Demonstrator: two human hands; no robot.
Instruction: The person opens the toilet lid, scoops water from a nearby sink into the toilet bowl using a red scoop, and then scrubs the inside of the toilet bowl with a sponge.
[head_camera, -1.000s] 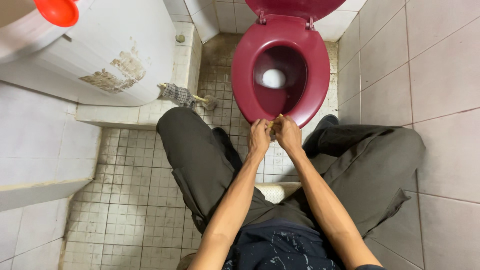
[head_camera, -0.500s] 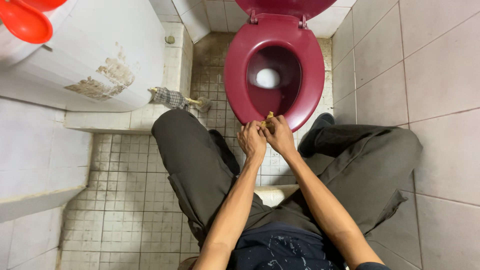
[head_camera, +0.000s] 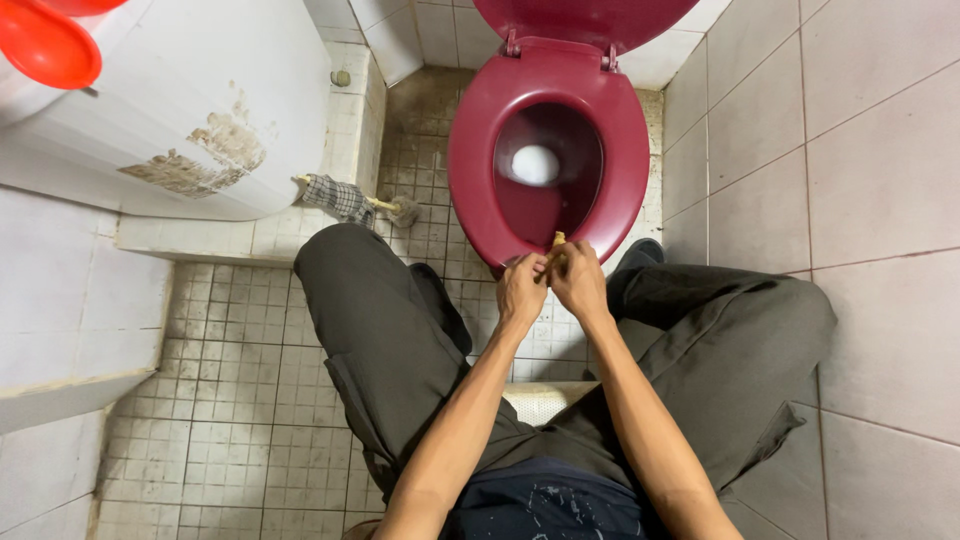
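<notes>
My left hand (head_camera: 522, 291) and my right hand (head_camera: 578, 279) are pressed together at the front rim of a dark red toilet seat (head_camera: 478, 160). Between their fingertips they pinch a small yellowish object (head_camera: 558, 240) that sticks up just above the knuckles; most of it is hidden by the fingers. The toilet lid (head_camera: 585, 15) is raised, and pale water shows in the bowl (head_camera: 536, 165). My knees in dark trousers are spread to either side of the hands.
A large white tub (head_camera: 190, 100) with a worn patch stands on a tiled ledge at the left, with a red dipper (head_camera: 45, 42) on it. A brush wrapped in checked cloth (head_camera: 345, 198) lies by the ledge. Tiled wall (head_camera: 840, 200) closes the right side.
Both hands stayed together on the small object, shifting slightly right along the seat's front rim. The camera view drifted a little.
</notes>
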